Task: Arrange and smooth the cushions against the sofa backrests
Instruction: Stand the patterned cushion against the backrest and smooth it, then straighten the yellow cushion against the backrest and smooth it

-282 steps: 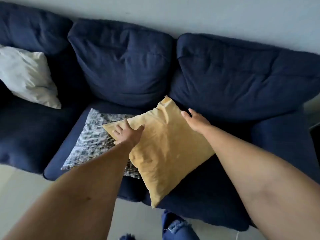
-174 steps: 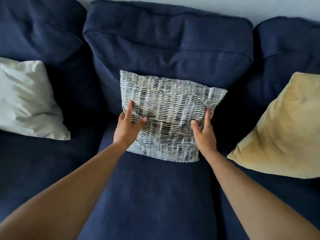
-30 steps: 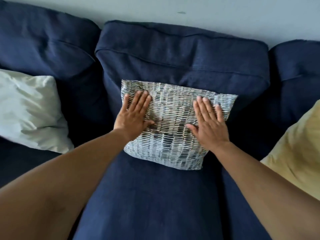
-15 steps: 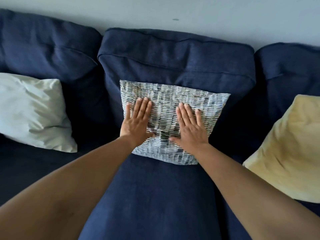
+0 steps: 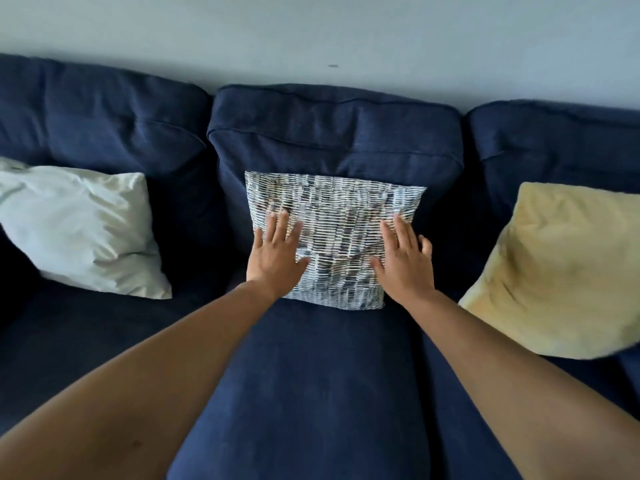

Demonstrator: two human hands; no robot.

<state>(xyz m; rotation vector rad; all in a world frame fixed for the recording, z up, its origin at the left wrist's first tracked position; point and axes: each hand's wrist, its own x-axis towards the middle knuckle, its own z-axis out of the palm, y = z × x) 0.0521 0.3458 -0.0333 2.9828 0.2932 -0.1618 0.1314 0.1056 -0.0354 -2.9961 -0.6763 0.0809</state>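
Note:
A grey-and-white patterned cushion (image 5: 332,216) leans upright against the middle navy backrest (image 5: 332,129) of the sofa. My left hand (image 5: 277,258) lies flat and open on the cushion's lower left part. My right hand (image 5: 405,261) lies flat and open on its lower right edge, fingers spread. A white cushion (image 5: 76,226) leans against the left backrest (image 5: 100,123). A yellow cushion (image 5: 557,268) leans against the right backrest (image 5: 557,140).
The navy seat cushion (image 5: 311,393) stretches below the patterned cushion toward me. A pale wall (image 5: 311,36) rises behind the sofa. My forearms reach in from the bottom corners.
Both hands have slid outward on the patterned cushion, the right one from the centre to its right edge. My view has shifted, showing more of the wall.

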